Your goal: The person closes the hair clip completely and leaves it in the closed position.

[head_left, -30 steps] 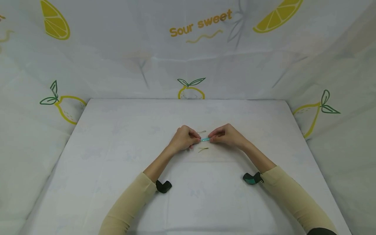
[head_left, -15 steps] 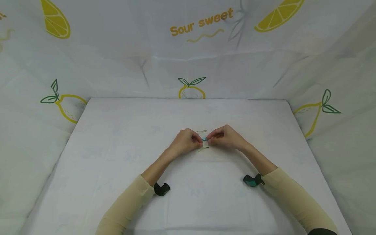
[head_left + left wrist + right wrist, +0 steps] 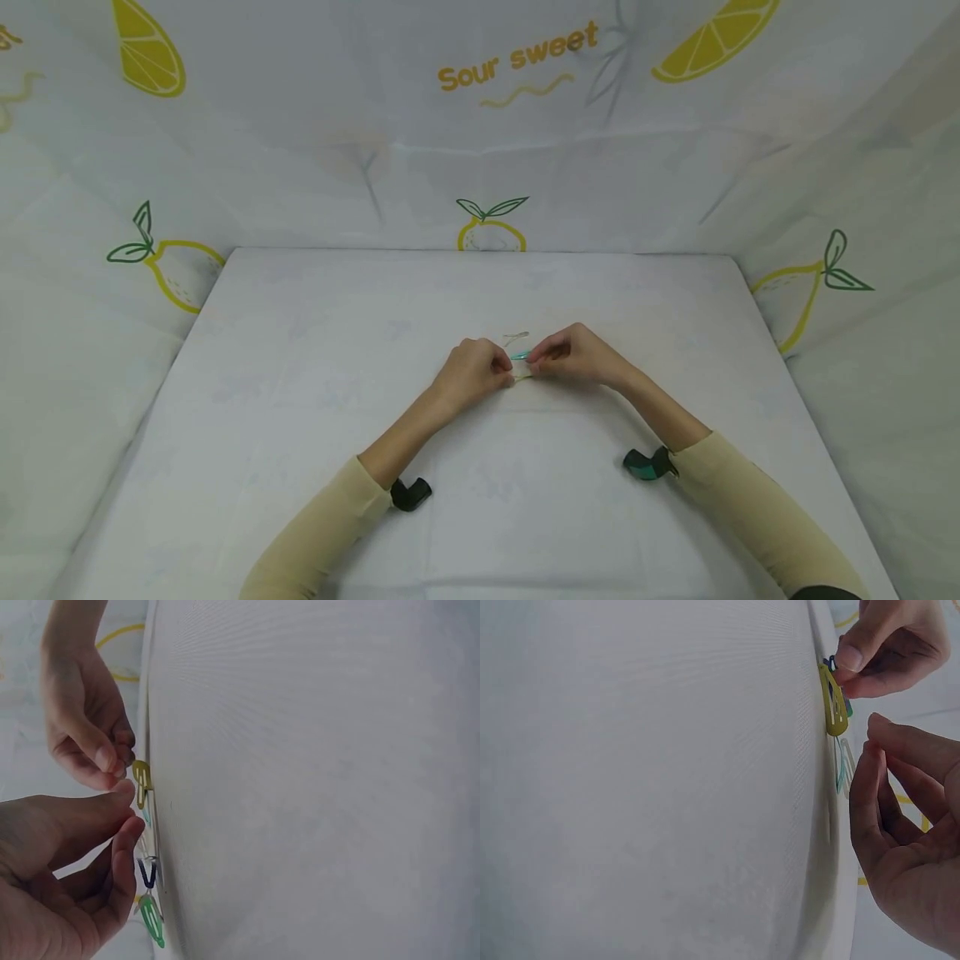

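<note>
Several snap hair clips lie in a short row on the white table. My left hand (image 3: 474, 375) has its fingertips at the left end of the yellow hair clip (image 3: 834, 701); its thumb and forefinger stand slightly apart in the left wrist view. Beyond that clip lies a teal hair clip (image 3: 520, 356), close to the fingertips of my right hand (image 3: 577, 357). Nothing shows between the right fingers (image 3: 874, 742), which are loosely bent. Farther back is a pale hair clip (image 3: 516, 337). A dark blue hair clip (image 3: 148, 871) and a green hair clip (image 3: 152, 921) appear beside the left hand.
The white-covered table (image 3: 315, 500) spreads around both hands. White cloth with lemon prints (image 3: 491, 233) hangs at the back and sides. Dark wrist devices (image 3: 411, 494) sit at both sleeve ends.
My left fingers have moved off the teal clip and toward the person, to the yellow clip. The right hand has shifted slightly left and down.
</note>
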The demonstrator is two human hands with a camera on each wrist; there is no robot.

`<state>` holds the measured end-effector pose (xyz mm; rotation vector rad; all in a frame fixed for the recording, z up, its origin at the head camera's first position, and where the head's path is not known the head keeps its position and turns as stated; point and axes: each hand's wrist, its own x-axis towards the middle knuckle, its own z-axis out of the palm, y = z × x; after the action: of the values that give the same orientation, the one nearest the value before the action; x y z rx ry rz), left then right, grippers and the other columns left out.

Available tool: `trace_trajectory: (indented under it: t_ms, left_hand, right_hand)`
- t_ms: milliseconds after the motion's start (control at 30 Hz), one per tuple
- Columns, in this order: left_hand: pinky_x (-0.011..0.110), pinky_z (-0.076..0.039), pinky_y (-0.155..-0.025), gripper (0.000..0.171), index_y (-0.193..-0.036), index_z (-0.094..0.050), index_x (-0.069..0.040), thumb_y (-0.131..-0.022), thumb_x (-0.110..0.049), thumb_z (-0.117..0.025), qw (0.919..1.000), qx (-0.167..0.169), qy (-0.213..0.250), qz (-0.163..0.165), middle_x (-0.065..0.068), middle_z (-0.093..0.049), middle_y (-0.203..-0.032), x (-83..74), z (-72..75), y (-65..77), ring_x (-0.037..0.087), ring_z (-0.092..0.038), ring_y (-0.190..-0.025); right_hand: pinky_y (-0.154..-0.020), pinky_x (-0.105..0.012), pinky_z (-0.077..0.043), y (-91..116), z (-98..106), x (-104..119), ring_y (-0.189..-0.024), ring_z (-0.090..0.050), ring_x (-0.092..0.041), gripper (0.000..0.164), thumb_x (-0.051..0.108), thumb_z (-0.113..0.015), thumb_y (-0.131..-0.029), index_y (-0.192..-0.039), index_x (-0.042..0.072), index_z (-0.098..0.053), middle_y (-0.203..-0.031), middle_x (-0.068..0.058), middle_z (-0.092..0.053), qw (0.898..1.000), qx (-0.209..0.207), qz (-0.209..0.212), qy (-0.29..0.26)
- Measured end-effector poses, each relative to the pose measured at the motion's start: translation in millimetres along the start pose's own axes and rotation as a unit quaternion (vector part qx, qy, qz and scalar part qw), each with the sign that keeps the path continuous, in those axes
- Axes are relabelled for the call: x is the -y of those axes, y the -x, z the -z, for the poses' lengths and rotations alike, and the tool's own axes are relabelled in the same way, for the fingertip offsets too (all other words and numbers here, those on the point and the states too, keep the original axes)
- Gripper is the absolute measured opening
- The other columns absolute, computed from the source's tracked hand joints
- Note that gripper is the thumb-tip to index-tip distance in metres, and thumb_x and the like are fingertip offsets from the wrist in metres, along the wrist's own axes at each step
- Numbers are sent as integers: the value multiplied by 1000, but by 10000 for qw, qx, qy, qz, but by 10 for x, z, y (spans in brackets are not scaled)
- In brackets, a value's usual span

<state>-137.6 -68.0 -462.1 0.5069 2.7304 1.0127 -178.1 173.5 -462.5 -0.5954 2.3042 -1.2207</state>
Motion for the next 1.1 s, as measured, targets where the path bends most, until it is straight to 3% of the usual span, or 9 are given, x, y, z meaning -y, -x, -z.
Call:
trace_trajectory:
  t_ms: [267, 533, 1100]
  left_hand:
    - [22, -54, -69, 13, -97, -84, -5, -89, -14, -90, 9998, 111, 160, 57, 3, -80, -83, 29, 9, 19, 7, -67, -71]
    - [21, -39, -61, 21, -95, -86, -11, -85, -28, -94, 9995, 132, 285, -57, -3, -63, -70, 130, 21, 17, 7, -48, -66]
    - [23, -35, -62, 24, -98, -86, -8, -86, -26, -94, 9972, 268, 681, -166, -7, -47, -63, 300, -46, -25, 7, -39, -62]
  right_hand:
    - [-77, -18, -54, 15, 1, -2, -83, -65, -6, 14, 12, -83, -96, -107, 4, -85, -103, -13, -83, 9999, 119, -3, 70]
    - [-80, -16, -55, 19, -4, -26, -84, -66, -5, 15, 11, -83, -96, -109, 2, -84, -104, -15, -83, 9997, 233, 96, 26]
    - [-80, -17, -56, -13, -6, -82, -83, -69, -4, 16, 9, -82, -96, -109, 1, -84, -104, -18, -83, 9994, 322, -40, -147]
